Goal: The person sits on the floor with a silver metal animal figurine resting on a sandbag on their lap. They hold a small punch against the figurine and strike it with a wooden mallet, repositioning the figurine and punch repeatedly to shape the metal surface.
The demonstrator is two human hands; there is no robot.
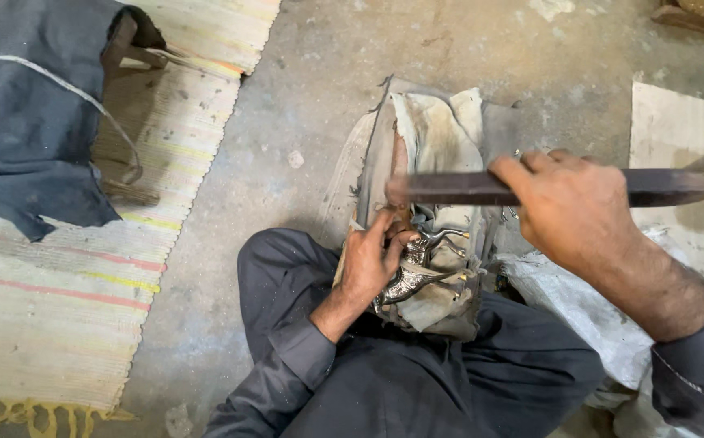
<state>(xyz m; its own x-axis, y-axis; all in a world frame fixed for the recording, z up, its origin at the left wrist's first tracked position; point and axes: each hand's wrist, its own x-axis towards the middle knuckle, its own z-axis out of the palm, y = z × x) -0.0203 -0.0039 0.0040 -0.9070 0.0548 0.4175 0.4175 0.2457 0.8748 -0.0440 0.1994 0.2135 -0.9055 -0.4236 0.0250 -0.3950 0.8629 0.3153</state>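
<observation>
While the person sits on the grey floor (303,97), both hands are busy over the lap. Far to the left of the fingers lies a striped mat (51,308), and a dark cloth (27,122) rests on top of it with a thin pale cord (84,97) running across.

Closer in, the left hand (368,264) is curled around a small shiny metal piece (413,276). Its fingers (384,227) are clenched on the piece and press it down against a worn wooden block (437,138) wrapped in old rags. The block stands between the knees, just behind the fingers. The metal piece looks like a curved little figure with thin bent parts. It is already bright and shaped, so a good part of the work on it seems done. How much is left I cannot tell, since the left hand hides part of it.

To the right, the right hand (571,207) grips a long dark flat tool (457,188), which looks like a file. Those fingers are wrapped tight around its middle. The tool lies level, just above the left fingers and the metal piece, with its far end sticking out past the right hand. It looks as if the smoothing is in the middle of being done.

Under the right arm lies a white sack (579,300), and beyond it a flat pale board (676,130).
</observation>
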